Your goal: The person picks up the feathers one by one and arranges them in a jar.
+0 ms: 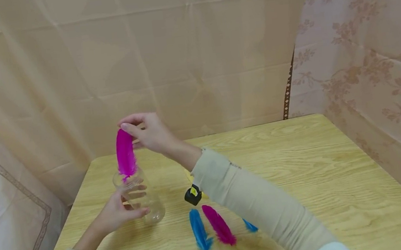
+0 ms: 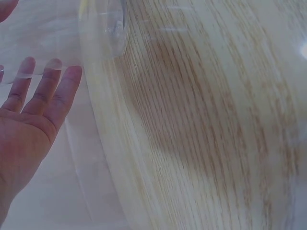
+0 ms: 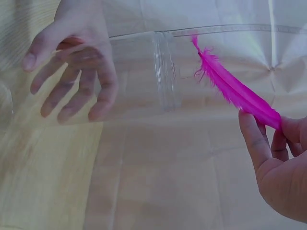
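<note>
In the head view my right hand [image 1: 150,133] pinches a magenta feather [image 1: 126,153] by its upper tip, the fluffy end pointing down at the jar's mouth. The right wrist view has that feather [image 3: 235,88] between thumb and fingers, its fluffy end just off the jar's rim. Tilted over the table, a clear jar [image 1: 154,205] rests in the grip of my left hand [image 1: 115,212], thumb on one side and fingers on the other. Through the clear wall of the jar [image 3: 136,76], the left fingers show in the right wrist view.
On the wooden table [image 1: 283,156] lie a blue feather [image 1: 200,231], another magenta feather [image 1: 218,225] and a second blue feather [image 1: 250,225] partly hidden by my right sleeve. A small black-and-yellow object [image 1: 193,194] sits behind them. Beige curtains [image 1: 196,58] hang at the back.
</note>
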A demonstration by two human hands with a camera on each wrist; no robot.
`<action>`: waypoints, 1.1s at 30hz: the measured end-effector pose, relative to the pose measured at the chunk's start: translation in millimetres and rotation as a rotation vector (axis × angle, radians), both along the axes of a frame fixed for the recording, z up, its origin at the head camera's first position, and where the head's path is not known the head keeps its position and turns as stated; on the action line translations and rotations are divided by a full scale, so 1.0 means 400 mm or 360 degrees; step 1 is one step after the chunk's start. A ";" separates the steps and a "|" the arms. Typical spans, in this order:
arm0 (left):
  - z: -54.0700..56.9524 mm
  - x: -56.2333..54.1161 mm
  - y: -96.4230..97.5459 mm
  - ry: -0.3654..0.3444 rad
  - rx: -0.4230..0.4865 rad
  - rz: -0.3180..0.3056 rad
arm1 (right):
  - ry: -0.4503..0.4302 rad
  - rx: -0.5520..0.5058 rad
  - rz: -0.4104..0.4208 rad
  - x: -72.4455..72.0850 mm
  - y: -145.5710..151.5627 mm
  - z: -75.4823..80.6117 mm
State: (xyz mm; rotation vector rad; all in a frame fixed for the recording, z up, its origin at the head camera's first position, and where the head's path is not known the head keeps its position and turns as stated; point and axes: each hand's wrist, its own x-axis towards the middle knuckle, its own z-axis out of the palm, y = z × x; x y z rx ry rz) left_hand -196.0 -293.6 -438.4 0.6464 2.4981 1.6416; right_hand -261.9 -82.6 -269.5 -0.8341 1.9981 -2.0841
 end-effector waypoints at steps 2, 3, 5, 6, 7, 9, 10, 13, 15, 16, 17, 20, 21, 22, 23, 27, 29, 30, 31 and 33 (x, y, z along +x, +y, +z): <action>0.000 -0.002 -0.001 -0.0002 -0.0006 0.0005 | 0.0087 0.0050 0.0001 0.004 -0.004 -0.001; 0.000 -0.003 -0.002 -0.0002 -0.0008 0.0007 | 0.0126 0.0078 -0.0001 0.005 -0.007 -0.002; 0.002 -0.003 -0.002 -0.0005 -0.0008 0.0010 | 0.0176 0.0132 -0.0005 0.008 -0.013 -0.003; 0.002 -0.004 -0.003 -0.0004 -0.0006 0.0003 | 0.0186 0.0154 -0.0007 0.009 -0.017 -0.005; 0.002 -0.004 -0.004 -0.0010 -0.0005 0.0001 | 0.0193 0.0176 -0.0010 0.010 -0.020 -0.006; 0.003 -0.004 -0.005 -0.0017 0.0003 -0.0012 | 0.0193 0.0202 -0.0016 0.010 -0.026 -0.010; 0.004 -0.004 -0.006 -0.0020 0.0006 -0.0020 | 0.0194 0.0211 -0.0019 0.010 -0.028 -0.011; 0.004 -0.006 -0.009 -0.0039 0.0003 -0.0028 | 0.0200 0.0232 -0.0032 0.010 -0.033 -0.016; 0.005 -0.009 -0.008 -0.0037 -0.0008 -0.0025 | 0.0200 0.0246 -0.0035 0.008 -0.034 -0.018; 0.006 -0.010 -0.007 -0.0032 -0.0015 -0.0022 | 0.0201 0.0258 -0.0041 0.007 -0.035 -0.018; 0.006 -0.011 -0.006 -0.0027 -0.0020 -0.0019 | 0.0202 0.0268 -0.0049 0.005 -0.035 -0.019; 0.009 -0.014 -0.001 -0.0012 -0.0030 -0.0008 | 0.0207 0.0291 -0.0073 0.001 -0.036 -0.021; 0.009 -0.015 -0.001 -0.0010 -0.0032 -0.0009 | 0.0219 0.0306 -0.0082 0.000 -0.036 -0.023; 0.010 -0.015 -0.001 -0.0014 -0.0030 -0.0009 | 0.0232 0.0321 -0.0084 0.001 -0.037 -0.025; 0.010 -0.015 -0.001 -0.0019 -0.0027 -0.0009 | 0.0242 0.0331 -0.0078 0.002 -0.039 -0.027; 0.009 -0.011 -0.003 -0.0052 -0.0005 -0.0011 | 0.0277 0.0365 -0.0024 0.009 -0.045 -0.038; 0.008 -0.009 -0.004 -0.0062 0.0005 -0.0009 | 0.0270 0.0360 -0.0002 0.012 -0.048 -0.042; 0.007 -0.008 -0.005 -0.0064 0.0007 -0.0009 | 0.0265 0.0360 0.0004 0.013 -0.048 -0.044; 0.006 -0.008 -0.005 -0.0063 0.0008 -0.0009 | 0.0257 0.0360 0.0007 0.013 -0.049 -0.045; 0.005 -0.008 -0.007 -0.0056 0.0002 -0.0004 | 0.0239 0.0363 0.0011 0.013 -0.048 -0.049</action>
